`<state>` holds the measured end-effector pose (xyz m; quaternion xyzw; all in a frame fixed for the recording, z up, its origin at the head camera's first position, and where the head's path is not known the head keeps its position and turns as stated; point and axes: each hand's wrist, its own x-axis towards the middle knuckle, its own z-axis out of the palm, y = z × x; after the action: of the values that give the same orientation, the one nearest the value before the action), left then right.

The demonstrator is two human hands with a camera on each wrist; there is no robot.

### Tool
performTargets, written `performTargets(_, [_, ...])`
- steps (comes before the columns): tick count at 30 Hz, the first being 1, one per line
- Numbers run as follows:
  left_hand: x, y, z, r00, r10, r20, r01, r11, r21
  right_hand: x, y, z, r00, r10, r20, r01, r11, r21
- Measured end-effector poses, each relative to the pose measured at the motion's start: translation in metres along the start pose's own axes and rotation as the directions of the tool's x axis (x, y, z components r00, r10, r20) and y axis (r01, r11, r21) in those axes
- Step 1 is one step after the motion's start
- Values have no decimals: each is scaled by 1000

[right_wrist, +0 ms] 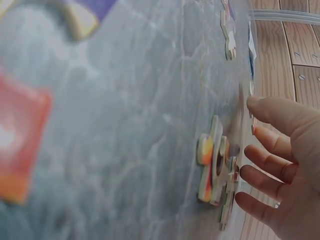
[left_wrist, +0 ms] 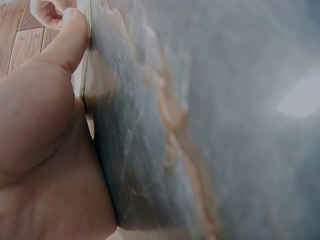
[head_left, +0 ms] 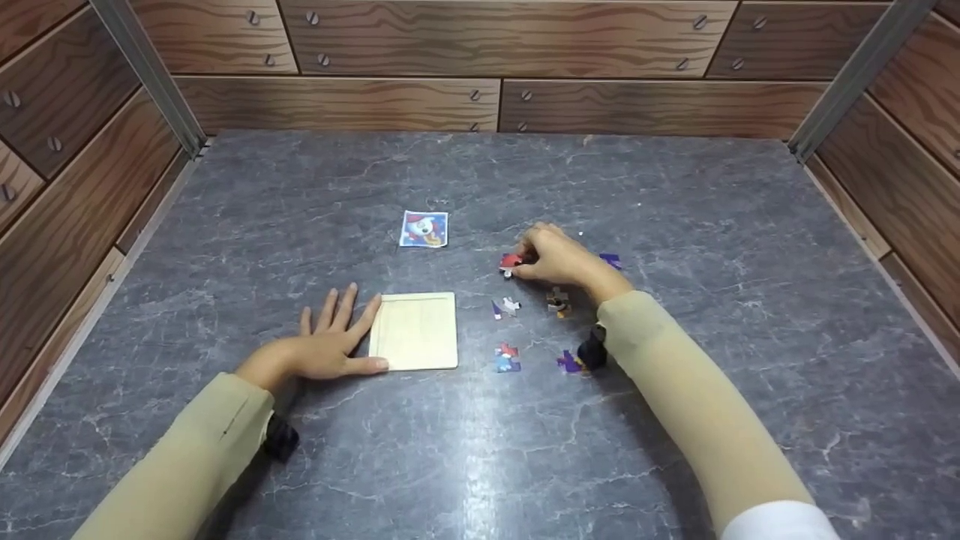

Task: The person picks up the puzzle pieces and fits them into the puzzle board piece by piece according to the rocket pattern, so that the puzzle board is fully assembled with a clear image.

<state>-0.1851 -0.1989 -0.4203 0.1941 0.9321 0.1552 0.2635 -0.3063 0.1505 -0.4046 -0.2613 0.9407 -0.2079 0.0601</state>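
Observation:
The left hand (head_left: 322, 352) lies with spread, straight fingers, its thumb and index finger touching the left side of a pale square wooden board (head_left: 416, 332). Its palm and thumb (left_wrist: 45, 120) fill the left of the left wrist view. Beyond the board, the right hand (head_left: 559, 259) pinches a red puzzle piece (head_left: 511, 262) low over the table. In the right wrist view the right hand (right_wrist: 287, 160) has bent fingers, and the piece shows only as a red edge by the thumb. A white-and-purple piece (head_left: 511, 306) lies nearer the board.
A picture card (head_left: 424, 229) lies behind the board. Other pieces sit right of the board: red-and-blue (head_left: 507, 358), brown-and-yellow (head_left: 558, 302), purple (head_left: 570, 362), and another purple one (head_left: 611, 261) behind the right wrist. A blurred red piece (right_wrist: 20, 140) shows close in the right wrist view. Wood-patterned walls (head_left: 495, 45) border the table.

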Motion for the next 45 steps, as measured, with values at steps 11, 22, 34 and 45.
performTargets(11, [3,0,0,1000,-14,8,14,1000,9,-7,-14,-1,999,-40,-22,41,996,82])
performTargets(22, [2,1,-1,1000,-15,17,15,1000,6,-10,-40,5,992,-126,-34,128,987,100])
performTargets(34, [1,0,-1,999,-34,9,34,999,9,-12,-73,22,976,-216,-4,215,971,105])
performTargets(45, [1,1,1,1000,-27,-3,27,1000,8,-12,-102,36,964,-260,54,249,956,158])
